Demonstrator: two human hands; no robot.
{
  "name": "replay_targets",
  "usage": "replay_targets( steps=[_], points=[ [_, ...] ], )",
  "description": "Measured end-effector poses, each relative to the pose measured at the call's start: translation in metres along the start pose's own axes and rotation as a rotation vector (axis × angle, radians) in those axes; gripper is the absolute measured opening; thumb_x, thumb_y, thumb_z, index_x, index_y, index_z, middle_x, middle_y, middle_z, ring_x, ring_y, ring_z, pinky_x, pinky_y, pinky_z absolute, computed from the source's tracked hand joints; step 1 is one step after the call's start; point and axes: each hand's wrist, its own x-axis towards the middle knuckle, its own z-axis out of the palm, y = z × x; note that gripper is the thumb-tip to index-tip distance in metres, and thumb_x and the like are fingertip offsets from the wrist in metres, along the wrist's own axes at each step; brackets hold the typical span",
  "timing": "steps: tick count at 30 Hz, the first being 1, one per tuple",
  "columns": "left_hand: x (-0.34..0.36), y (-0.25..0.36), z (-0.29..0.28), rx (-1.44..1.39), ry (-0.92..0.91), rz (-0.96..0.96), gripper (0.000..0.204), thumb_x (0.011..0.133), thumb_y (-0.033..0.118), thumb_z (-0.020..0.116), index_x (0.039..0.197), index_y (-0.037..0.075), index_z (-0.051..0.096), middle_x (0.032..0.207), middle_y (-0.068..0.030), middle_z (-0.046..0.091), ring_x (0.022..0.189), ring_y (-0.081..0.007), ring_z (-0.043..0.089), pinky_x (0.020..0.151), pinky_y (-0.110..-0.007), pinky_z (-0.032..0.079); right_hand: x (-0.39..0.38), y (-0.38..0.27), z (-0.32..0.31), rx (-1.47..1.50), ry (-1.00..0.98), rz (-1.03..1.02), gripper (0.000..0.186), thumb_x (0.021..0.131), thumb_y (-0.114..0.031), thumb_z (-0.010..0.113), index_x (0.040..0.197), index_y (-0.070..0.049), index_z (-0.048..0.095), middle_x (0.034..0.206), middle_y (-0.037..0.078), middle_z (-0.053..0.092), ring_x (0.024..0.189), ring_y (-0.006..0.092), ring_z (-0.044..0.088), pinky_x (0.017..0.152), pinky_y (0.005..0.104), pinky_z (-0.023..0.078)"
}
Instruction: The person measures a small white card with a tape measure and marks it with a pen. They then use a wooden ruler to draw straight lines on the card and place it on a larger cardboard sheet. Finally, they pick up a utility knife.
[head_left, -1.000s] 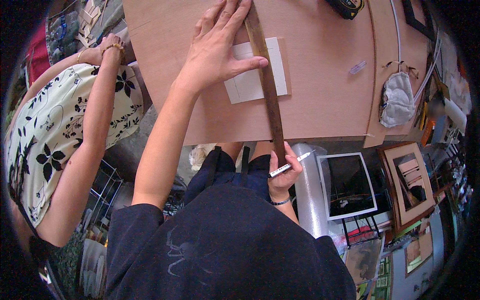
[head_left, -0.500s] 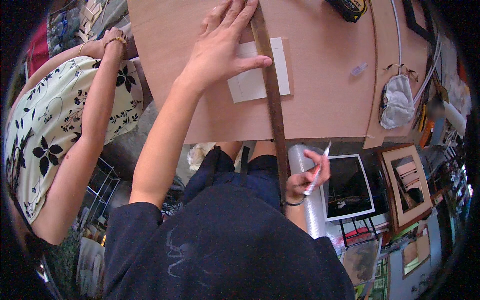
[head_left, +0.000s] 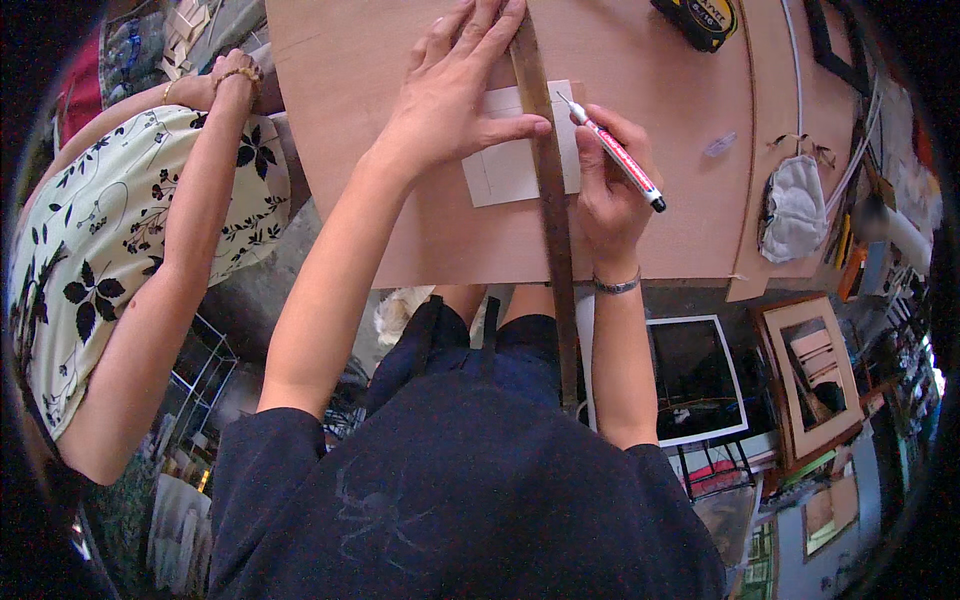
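My left hand (head_left: 450,100) lies with fingers outstretched over a long dark straightedge (head_left: 555,230), its fingertips and thumb pressing on it. The straightedge crosses a white square board (head_left: 500,170) with faint marks and runs off the near edge of the plywood sheet (head_left: 700,230) toward my body. My right hand (head_left: 615,180) grips a white-and-red marker (head_left: 615,150), its thin tip at the white board just right of the straightedge.
A tape measure (head_left: 700,20), small clear plastic piece (head_left: 720,145) and white cloth mask (head_left: 790,205) lie rightward. Another person's bare arms (head_left: 200,240) are at left by the plywood. Framed pieces (head_left: 810,380) stand below the sheet at right; wood offcuts (head_left: 185,25) lie top left.
My right hand has moved from the straightedge's near end up onto the board with the marker, whose tip now points away from me. My left hand and the straightedge have shifted slightly right.
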Motion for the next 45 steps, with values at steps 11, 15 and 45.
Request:
replay_targets(
  steps=[11,15,45],
  points=[
    [0.005,0.002,-0.002,-0.004,-0.038,-0.024,0.123,0.074,0.065,0.078,0.164,0.011,0.014,0.17,-0.0157,0.008,0.156,-0.0393,0.01,0.121,-0.061,0.019,0.014,-0.009,-0.004,-0.184,-0.089,-0.126,0.018,0.089,-0.01,0.075,0.105,-0.002,0.071,0.099,0.013,0.073,0.091,0.0298,0.067,0.08,0.0381,0.054],
    [0.007,0.002,-0.003,-0.01,-0.059,-0.038,0.124,0.074,0.066,0.078,0.164,0.011,0.013,0.17,-0.0152,0.007,0.156,-0.0392,0.01,0.12,-0.062,0.018,0.01,-0.005,-0.014,-0.232,-0.145,-0.22,0.019,0.088,-0.009,0.075,0.105,-0.002,0.071,0.099,0.012,0.073,0.095,0.031,0.068,0.083,0.0389,0.054],
    [-0.053,0.039,-0.01,0.026,0.081,-0.088,0.085,0.069,0.03,0.089,0.141,0.006,0.051,0.127,-0.0134,0.057,0.121,-0.033,0.053,0.104,-0.044,0.045,-0.22,-0.041,-0.095,-0.493,-0.151,0.173,0.053,0.081,-0.01,0.085,0.118,-0.003,0.049,0.121,0.024,0.064,0.096,0.0399,0.068,0.083,0.044,0.055]
  ],
)
